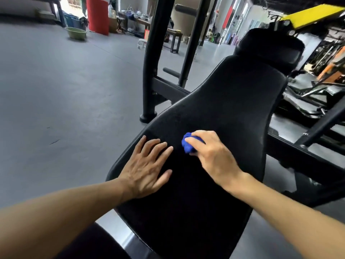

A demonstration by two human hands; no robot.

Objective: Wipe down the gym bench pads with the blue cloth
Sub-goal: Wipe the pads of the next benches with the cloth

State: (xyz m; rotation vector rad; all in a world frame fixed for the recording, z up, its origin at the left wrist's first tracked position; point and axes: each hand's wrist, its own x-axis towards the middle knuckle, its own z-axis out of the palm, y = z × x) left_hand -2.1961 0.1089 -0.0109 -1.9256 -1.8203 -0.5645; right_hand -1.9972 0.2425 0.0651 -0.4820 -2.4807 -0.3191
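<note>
Lower centre, left hand [147, 168] lies flat, steadying the bench pad [224, 113]; right hand [209, 152] grips the bunched blue cloth [187, 144], scrubbing.

Both hands on the bench pad, cloth under the right.

The left hand [147, 169] lies flat on the near left part of the bench pad [229, 109]; the right hand [212, 154] is just beside it, to its right, gripping the cloth [187, 144] against the pad. A headrest [268, 47] sits at the pad's far end. Two upright posts [151, 58] stand behind and left of the pad, and a basin [75, 33] lies on the floor [56, 90] far off to the left.
</note>
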